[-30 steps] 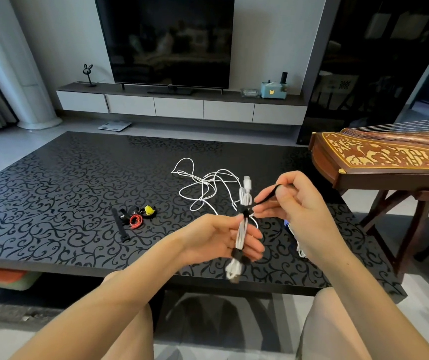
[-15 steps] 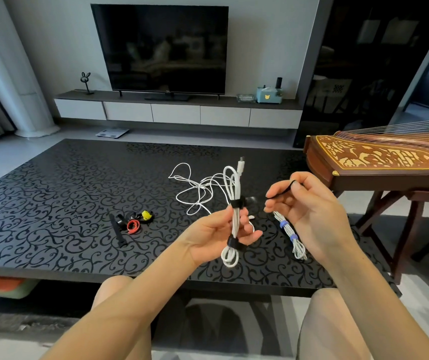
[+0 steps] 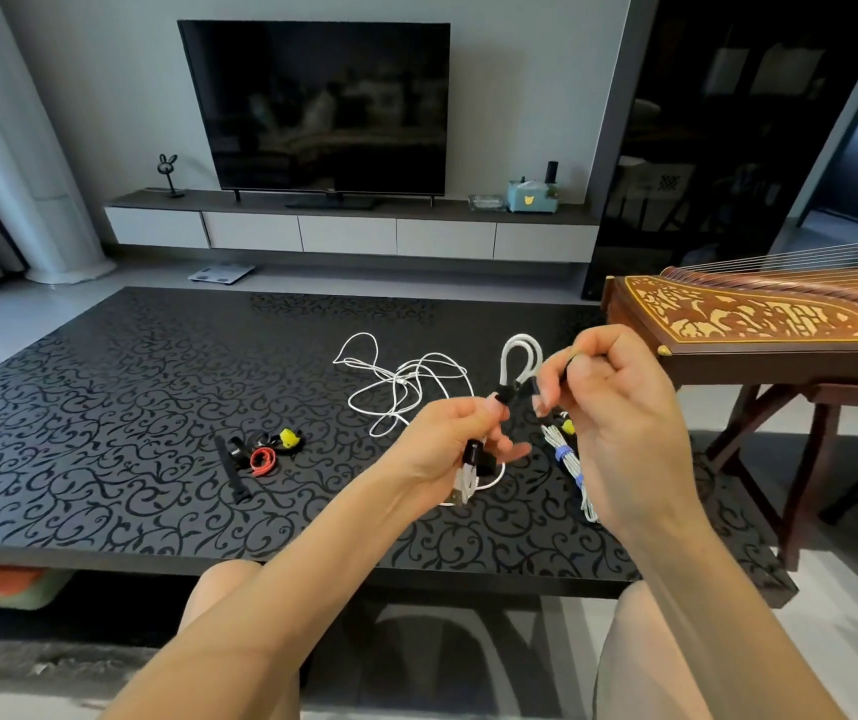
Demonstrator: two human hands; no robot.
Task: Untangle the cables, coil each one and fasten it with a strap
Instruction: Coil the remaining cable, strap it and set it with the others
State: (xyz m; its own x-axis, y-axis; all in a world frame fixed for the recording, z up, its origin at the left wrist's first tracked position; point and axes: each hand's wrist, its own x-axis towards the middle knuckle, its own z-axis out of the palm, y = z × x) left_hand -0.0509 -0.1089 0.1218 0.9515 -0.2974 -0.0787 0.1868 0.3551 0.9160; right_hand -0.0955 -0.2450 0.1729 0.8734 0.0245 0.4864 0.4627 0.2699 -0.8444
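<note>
Just right of the frame's centre, your left hand (image 3: 447, 444) has its grip curled round the lower half of the coiled white cable (image 3: 519, 351), held upright above the bench (image 3: 105, 407). The coil's top loop rises clear of your fingers, and its tail end hangs below your palm. A black strap (image 3: 504, 396) circles the coil just above that grip, and a second dark band shows lower down, inside it. To the right, close beside the loop, your right hand (image 3: 619, 418) pinches the strap's free end between thumb and forefinger. Under that hand a bundled cable (image 3: 567, 459) with blue ties lies on the bench. Left of centre sit the spare straps (image 3: 260, 457), black, red and yellow. Farther back, above your left hand, the tangled white cable (image 3: 401, 381) sprawls loose. Beyond the bench, a dark television (image 3: 323, 106) fills the upper centre.
</note>
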